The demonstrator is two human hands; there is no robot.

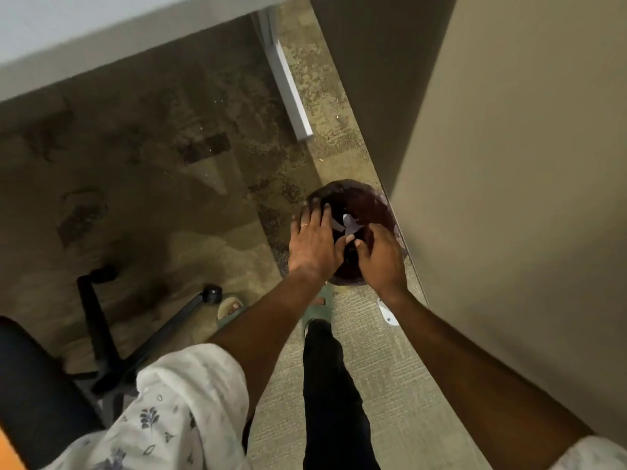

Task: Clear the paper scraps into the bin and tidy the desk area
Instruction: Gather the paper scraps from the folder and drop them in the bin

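- Both hands are over the dark round bin (pixel 364 201), which sits on the carpet beside a tan wall (pixel 509 164)
- The left hand (pixel 314 239) is flat, fingers spread, holding nothing
- The right hand (pixel 381 256), at 3 o'clock from it, curls; what it grips cannot be told
- White paper scraps (pixel 349 225) show between them
- A black chair (pixel 101 334) is at 8 o'clock

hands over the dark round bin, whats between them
In the head view, white paper scraps sit between the left hand and right hand, over the dark round bin.
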